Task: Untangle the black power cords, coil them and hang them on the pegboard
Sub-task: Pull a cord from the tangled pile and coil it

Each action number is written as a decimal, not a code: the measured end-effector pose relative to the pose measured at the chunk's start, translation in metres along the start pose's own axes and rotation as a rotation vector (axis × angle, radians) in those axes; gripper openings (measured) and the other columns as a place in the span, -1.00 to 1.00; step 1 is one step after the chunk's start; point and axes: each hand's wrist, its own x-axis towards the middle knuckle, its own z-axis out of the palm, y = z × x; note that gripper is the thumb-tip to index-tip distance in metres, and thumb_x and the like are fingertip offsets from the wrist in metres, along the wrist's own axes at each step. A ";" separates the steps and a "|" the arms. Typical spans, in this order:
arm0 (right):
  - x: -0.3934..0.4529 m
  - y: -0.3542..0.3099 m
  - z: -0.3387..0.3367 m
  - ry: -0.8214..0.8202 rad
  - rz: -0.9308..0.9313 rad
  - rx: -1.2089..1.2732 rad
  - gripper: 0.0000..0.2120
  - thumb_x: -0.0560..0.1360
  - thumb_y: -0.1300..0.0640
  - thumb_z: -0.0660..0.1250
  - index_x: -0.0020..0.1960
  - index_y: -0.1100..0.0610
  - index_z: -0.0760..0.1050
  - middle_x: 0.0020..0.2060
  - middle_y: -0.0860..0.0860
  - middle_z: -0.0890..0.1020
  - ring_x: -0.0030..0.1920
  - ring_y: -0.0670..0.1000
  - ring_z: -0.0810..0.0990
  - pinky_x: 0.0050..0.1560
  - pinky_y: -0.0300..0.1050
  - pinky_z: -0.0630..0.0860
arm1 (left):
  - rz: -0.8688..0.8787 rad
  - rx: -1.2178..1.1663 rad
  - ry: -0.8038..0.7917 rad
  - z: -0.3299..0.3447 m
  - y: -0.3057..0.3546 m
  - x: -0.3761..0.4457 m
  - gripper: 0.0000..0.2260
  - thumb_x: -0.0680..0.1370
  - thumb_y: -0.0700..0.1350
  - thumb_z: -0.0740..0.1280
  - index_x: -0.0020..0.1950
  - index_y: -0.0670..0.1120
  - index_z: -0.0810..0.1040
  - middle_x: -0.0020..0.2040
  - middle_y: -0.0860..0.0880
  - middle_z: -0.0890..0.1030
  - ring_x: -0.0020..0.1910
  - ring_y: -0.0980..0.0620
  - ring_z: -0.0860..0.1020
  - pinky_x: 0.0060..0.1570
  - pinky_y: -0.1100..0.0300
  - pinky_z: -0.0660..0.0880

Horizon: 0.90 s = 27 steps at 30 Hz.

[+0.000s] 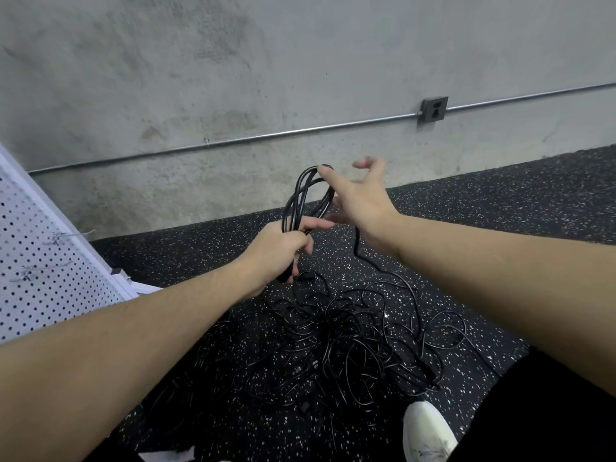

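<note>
Left hand [278,246] fingers are clenching a looped black rubber power cord coil [305,198], held upright above the speckled black floor [500,201]. Right hand [358,200] fingers are spreading loose, touching the coil's top. Tangled black cord pile [350,345] is lying below; white perforated pegboard [43,261] is leaning left.

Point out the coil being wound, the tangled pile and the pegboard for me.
coil [301,198], head view: on the black loops above the left hand.
tangled pile [350,341], head view: middle of the cords on the floor.
pegboard [43,261], head view: its white perforated face.
</note>
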 end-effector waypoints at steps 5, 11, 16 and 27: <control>-0.002 -0.003 -0.003 -0.251 0.300 0.103 -0.72 0.65 -0.05 0.29 0.20 0.14 0.54 -0.18 0.03 0.71 -0.17 -0.02 0.66 -0.03 -0.06 0.66 | -0.039 0.007 -0.056 -0.003 -0.009 -0.005 -0.74 0.61 -0.29 0.20 0.02 -0.09 0.68 -0.23 0.11 0.61 -0.49 0.06 0.39 -0.50 0.20 0.37; 0.000 -0.006 0.009 -0.164 0.281 0.173 -0.79 0.68 0.00 0.23 0.02 0.13 0.48 -0.48 -0.06 0.45 -0.39 -0.04 0.47 -0.12 -0.05 0.61 | -0.072 -0.145 -0.097 -0.002 -0.010 -0.005 -0.70 0.59 -0.33 0.16 -0.09 -0.08 0.65 -0.25 0.03 0.60 -0.47 0.10 0.38 -0.49 0.21 0.33; -0.006 -0.013 0.015 -0.203 0.308 0.342 -0.71 0.71 0.00 0.14 -0.16 0.08 0.27 -0.55 -0.06 0.28 -0.49 -0.04 0.27 -0.45 -0.16 0.40 | -0.144 -0.258 -0.094 -0.003 -0.009 -0.003 -0.65 0.54 -0.34 0.13 -0.25 -0.05 0.61 -0.19 -0.11 0.60 -0.42 0.08 0.42 -0.44 0.23 0.28; -0.007 -0.025 0.011 -0.265 0.313 0.510 -0.63 0.68 -0.01 0.14 -0.28 0.00 0.20 -0.53 -0.11 0.09 -0.55 -0.12 0.02 -0.61 -0.27 -0.04 | -0.201 -0.544 -0.271 0.005 0.001 -0.003 -0.70 0.38 -0.40 0.07 -0.26 -0.19 0.59 -0.03 -0.25 0.69 0.09 -0.22 0.69 0.34 0.00 0.49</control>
